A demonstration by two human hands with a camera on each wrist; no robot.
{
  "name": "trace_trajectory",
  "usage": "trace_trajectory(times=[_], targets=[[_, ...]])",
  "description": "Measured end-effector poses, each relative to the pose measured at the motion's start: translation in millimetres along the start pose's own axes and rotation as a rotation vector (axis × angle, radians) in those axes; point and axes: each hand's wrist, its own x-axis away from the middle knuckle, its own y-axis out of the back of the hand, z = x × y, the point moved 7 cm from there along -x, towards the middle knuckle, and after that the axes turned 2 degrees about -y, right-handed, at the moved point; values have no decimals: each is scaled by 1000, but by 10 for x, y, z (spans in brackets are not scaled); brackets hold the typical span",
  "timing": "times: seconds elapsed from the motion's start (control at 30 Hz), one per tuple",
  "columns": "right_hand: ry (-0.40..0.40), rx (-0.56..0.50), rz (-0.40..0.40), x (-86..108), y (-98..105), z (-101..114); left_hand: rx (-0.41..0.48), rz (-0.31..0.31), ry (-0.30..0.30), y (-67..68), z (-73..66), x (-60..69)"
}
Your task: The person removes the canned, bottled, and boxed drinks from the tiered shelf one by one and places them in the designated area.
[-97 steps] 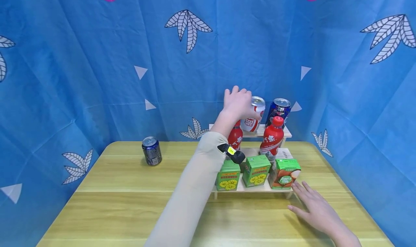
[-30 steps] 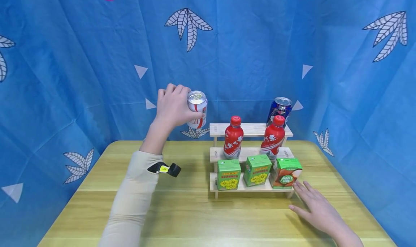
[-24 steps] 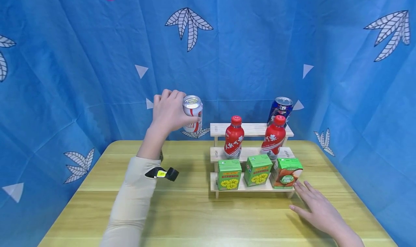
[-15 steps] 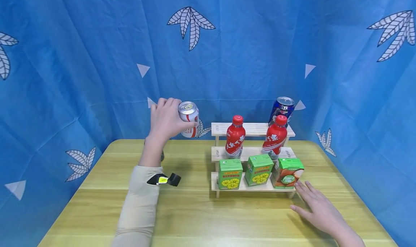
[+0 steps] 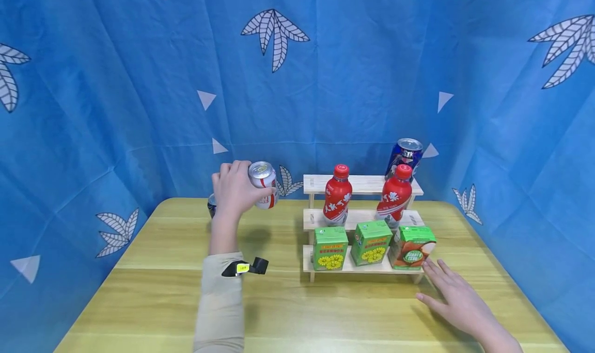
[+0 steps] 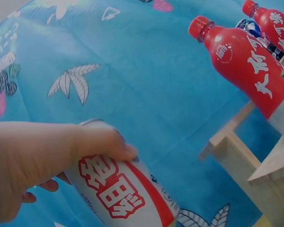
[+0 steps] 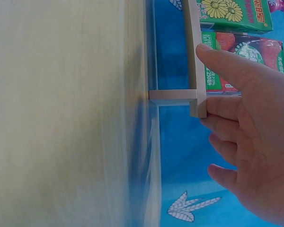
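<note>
Blue cloth (image 5: 353,95) hangs behind and at both sides of the wooden table (image 5: 149,301), whose front edge is cut off. On the table's right half, towards the back edge, stands a three-step rack (image 5: 362,183).

The left hand (image 5: 232,190) grips the white can (image 5: 264,179), thumb across its side, over the table's left half by the back edge; a shadow beneath suggests it is off the surface. The right hand (image 5: 457,304), fingers loosely spread and holding nothing, reaches the front right corner of the rack's lowest step; whether it presses is unclear.

Two red bottles, left (image 5: 338,198) and right (image 5: 395,195), occupy the middle step. On the top step's right end, a blue can (image 5: 401,159) is partly covered by the right bottle. Three cartons (image 5: 371,242) line the lowest step.

A low swing leftward could topple the dark can (image 5: 212,205), mostly hidden behind the left hand; a loosened grip could drop the white can, and a push at the corner might shift the rack. The left wrist view cuts off the white can's base and hides most gripping fingers.
</note>
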Motion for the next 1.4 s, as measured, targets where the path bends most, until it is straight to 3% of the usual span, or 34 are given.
trace_trajectory(times=[0.33, 0.47, 0.9, 1.13, 1.4], targets=[[-8, -9, 7, -9, 4, 0, 46, -23, 58, -273, 146, 101], [13, 7, -26, -17, 14, 7, 68, -27, 93, -387, 213, 148], [-15, -28, 4, -2, -1, 6, 50, -17, 150, -711, 438, 210], [-3, -18, -10, -5, 10, 10, 8, 14, 150, -853, 519, 224], [-8, -17, -4, -2, 13, 9, -52, 34, 124, -924, 569, 213]])
